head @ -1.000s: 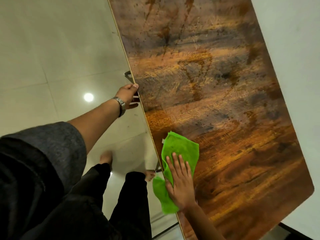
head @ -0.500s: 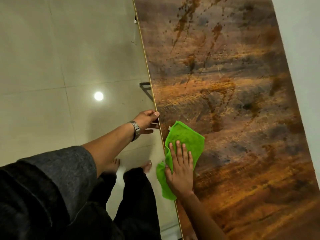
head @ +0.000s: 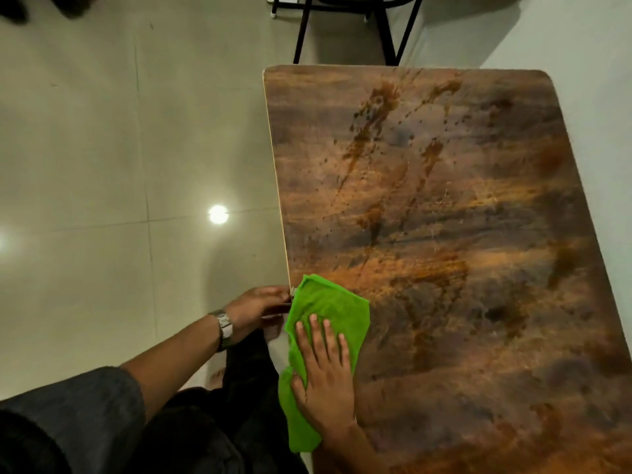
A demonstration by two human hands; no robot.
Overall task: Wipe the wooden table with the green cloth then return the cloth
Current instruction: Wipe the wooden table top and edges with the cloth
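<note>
Since half a second ago, the view has tilted up so the desk's [head: 444, 234] far edge and black chair legs [head: 386, 29] beyond it now show, and the left hand [head: 254, 307] has closed in until it sits just beside the green cloth [head: 328, 309]. One cloth, one desk, two hands. On the desk's near left edge the bright green, rumpled cloth lies, its near end hanging over the edge. Flat on it, fingers straight and spread, the right hand [head: 325, 381] presses down. With curled fingers the left hand, a metal watch [head: 224, 328] on its wrist, grips the desk's edge. Dark streaks and specks mark the worn brown desktop. To the left, a pale tiled floor [head: 102, 165] reflects one round light [head: 218, 214].
</note>
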